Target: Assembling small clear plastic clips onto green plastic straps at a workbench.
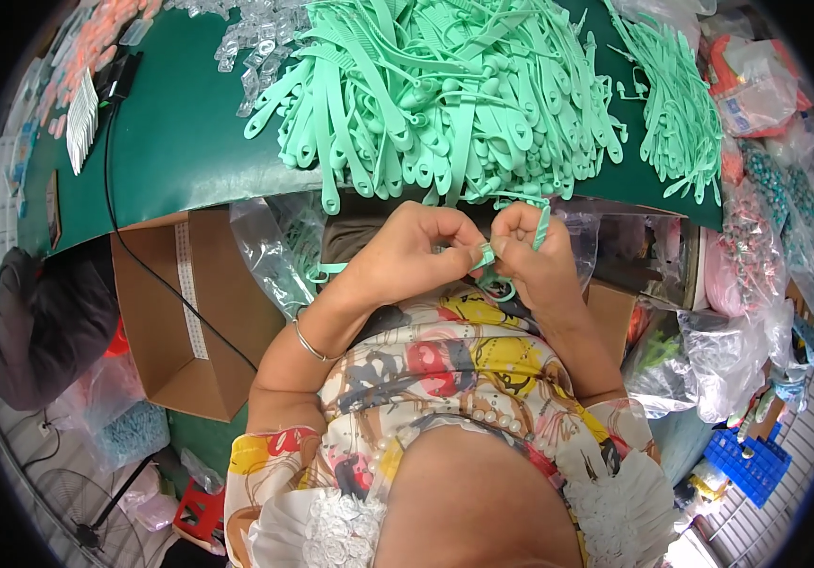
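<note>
Mint-green rubber straps with holed ends lie in a big pile (464, 95) on the green table, just beyond my hands. My left hand (416, 251) pinches a mint-green strap (542, 227) from the left, fingers curled and thumb pressed in. From the other side my right hand (535, 254) grips the same strap. One end stands up past my right fingers, and a thin loop hangs below them. The fingertips almost meet, so the middle of the strap is partly hidden. Another strap end sticks out left of my left wrist.
A narrower bundle of thin green pieces (677, 123) lies at the right. Clear plastic parts (265, 47) sit far left of the pile. A black cable (110, 180) hangs over the table edge beside a cardboard box (175, 322). At left is another person's dark sleeve (47, 331).
</note>
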### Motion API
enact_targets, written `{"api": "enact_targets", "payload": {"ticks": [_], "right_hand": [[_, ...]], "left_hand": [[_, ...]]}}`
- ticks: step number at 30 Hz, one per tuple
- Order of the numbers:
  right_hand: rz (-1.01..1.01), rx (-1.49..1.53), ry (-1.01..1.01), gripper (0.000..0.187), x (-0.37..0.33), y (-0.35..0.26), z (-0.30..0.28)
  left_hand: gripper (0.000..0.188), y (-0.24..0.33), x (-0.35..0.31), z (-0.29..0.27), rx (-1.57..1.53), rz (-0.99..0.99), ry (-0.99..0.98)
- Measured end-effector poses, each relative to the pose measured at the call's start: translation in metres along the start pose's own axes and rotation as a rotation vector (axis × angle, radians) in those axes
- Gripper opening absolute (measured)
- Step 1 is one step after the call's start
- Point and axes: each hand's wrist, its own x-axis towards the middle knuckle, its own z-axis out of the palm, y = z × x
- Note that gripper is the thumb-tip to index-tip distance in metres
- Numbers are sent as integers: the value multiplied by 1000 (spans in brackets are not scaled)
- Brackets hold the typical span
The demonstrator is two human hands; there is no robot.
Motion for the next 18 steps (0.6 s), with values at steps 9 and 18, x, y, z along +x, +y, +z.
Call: {"api": "enact_targets", "payload": {"ticks": [9, 18], "right_hand": [[24, 48, -37, 6, -3, -5, 1], [-77, -4, -118, 7, -5, -8, 2]], "left_hand": [[14, 5, -2, -4, -178, -80, 3], [15, -3, -4, -6, -129, 89, -92]]}}
